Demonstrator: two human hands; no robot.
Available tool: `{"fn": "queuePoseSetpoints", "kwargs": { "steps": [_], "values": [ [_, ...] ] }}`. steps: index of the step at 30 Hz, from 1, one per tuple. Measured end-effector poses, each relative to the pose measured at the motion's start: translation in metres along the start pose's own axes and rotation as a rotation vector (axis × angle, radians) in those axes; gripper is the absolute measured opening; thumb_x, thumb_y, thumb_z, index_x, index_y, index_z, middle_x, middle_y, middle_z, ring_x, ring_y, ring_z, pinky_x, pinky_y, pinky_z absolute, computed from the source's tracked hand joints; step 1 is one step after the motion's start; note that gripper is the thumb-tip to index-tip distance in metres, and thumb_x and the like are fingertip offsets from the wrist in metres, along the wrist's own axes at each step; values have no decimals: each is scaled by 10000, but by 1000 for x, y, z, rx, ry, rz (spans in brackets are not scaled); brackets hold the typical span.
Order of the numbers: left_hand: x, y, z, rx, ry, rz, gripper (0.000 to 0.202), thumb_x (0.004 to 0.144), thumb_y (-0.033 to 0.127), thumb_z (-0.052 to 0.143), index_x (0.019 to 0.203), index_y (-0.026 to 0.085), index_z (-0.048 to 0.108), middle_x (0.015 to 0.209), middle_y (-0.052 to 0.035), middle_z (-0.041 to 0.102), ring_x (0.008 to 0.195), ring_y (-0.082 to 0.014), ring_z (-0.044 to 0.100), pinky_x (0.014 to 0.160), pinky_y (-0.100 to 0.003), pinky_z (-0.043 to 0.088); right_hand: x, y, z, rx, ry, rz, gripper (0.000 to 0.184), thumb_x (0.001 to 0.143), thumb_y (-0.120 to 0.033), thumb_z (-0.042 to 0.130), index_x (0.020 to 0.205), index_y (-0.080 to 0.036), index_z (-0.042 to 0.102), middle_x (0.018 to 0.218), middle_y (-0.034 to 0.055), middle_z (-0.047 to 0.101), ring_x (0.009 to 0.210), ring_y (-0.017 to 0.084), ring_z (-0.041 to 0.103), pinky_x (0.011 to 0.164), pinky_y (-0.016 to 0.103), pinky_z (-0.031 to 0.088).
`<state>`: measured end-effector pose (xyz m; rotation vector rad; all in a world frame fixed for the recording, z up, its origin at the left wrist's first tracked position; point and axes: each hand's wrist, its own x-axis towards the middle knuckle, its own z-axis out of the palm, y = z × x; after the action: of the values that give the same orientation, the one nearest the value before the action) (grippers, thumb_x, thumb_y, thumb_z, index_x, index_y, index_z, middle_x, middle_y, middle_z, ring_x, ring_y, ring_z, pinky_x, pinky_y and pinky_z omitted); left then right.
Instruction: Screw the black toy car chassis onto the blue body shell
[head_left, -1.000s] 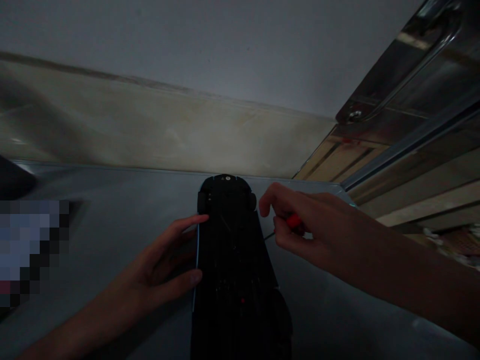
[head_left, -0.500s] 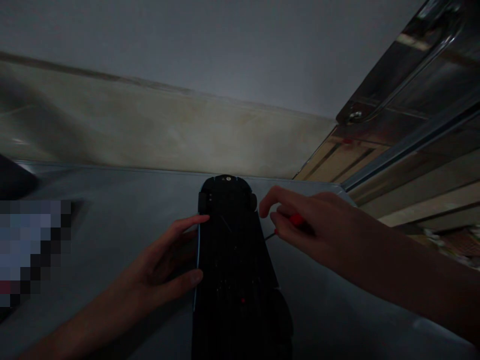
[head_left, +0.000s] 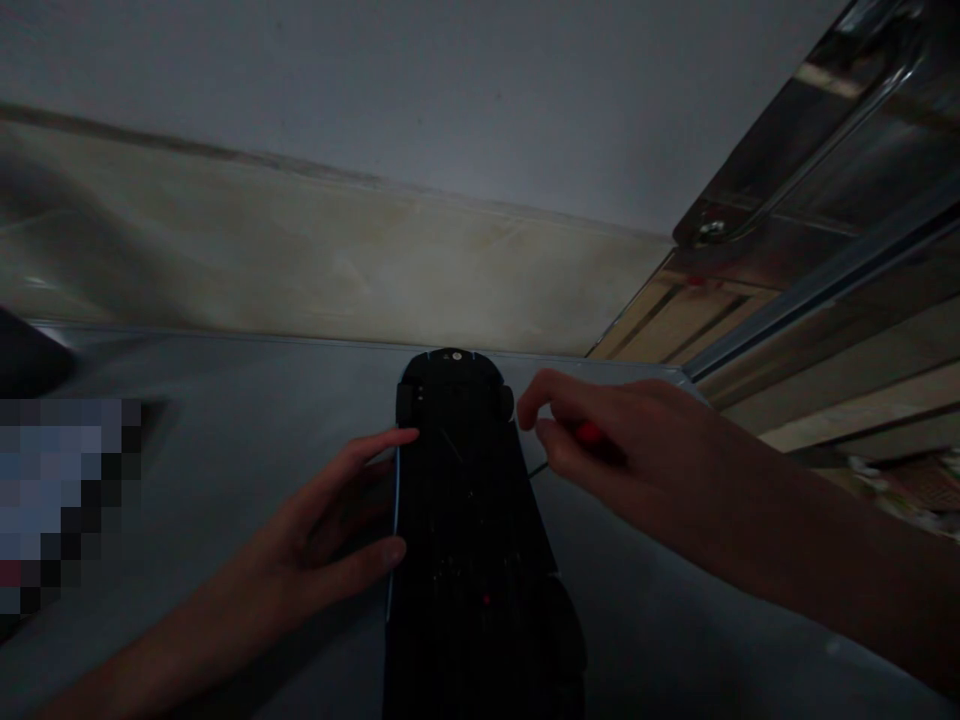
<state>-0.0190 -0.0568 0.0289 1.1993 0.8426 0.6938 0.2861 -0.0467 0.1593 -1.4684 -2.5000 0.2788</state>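
Bracing the black toy car [head_left: 469,520], which lies underside-up on the grey bench [head_left: 210,450], with our open left hand [head_left: 330,540] flat against its side to prevent shifting, we grip the red-handled screwdriver [head_left: 589,435] in our right hand [head_left: 622,450], tip angled toward the chassis.

Grey table [head_left: 225,420], pale wall [head_left: 375,150], metal rail [head_left: 817,150].

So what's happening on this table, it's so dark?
A person is working on a black toy car lying underside up on a grey table. The left hand steadies its side, fingers against the edge. The right hand holds a small red-handled screwdriver, its thin shaft pointing at the car's right side.
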Motion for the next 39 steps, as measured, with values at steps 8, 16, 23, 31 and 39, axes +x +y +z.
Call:
{"fn": "queuePoseSetpoints", "kwargs": {
  "steps": [8, 16, 23, 31, 39],
  "values": [
    [0, 3, 3, 23, -3, 7, 690, 1004, 459, 862, 1642, 487, 600, 1787, -47, 590, 1629, -425, 580, 1289, -623, 541, -3, 8, 1, 62, -9, -25, 253, 1035, -168, 600, 1248, -277, 684, 772, -66, 699, 595, 132, 605, 636, 263, 404],
    [1, 2, 2, -2, -1, 3, 717, 996, 450, 873, 1658, 466, 600, 1779, -74, 600, 1656, -438, 541, 1308, -603, 525, -2, -4, 0, 87, 8, -40, 313, 932, -153, 646, 1213, -286, 682, 962, -16, 788, 831, 185, 750, 760, 293, 509],
    [2, 2, 2, 38, 13, 34, 708, 980, 466, 882, 1638, 483, 624, 1788, -49, 591, 1677, -431, 514, 1337, -628, 476, 0, 2, 0, 12, -19, 19, 183, 1117, -243, 538, 1112, -269, 719, 698, -53, 670, 593, 158, 616, 611, 294, 365],
    [2, 1, 2, 8, -8, 31, 713, 987, 447, 882, 1648, 478, 616, 1761, -55, 623, 1626, -429, 582, 1297, -603, 536, -6, 6, 1, 99, -18, -7, 251, 1018, -178, 617, 1240, -282, 672, 778, -66, 701, 647, 151, 648, 668, 273, 437],
    [1, 0, 0, 24, 0, 40, 670, 1006, 439, 865, 1626, 502, 618, 1791, -35, 590, 1656, -396, 554, 1315, -565, 523, -6, -1, 1, 32, 32, -33, 315, 945, -163, 622, 1229, -289, 676, 951, -12, 785, 829, 201, 744, 769, 308, 504]
  ]
}}
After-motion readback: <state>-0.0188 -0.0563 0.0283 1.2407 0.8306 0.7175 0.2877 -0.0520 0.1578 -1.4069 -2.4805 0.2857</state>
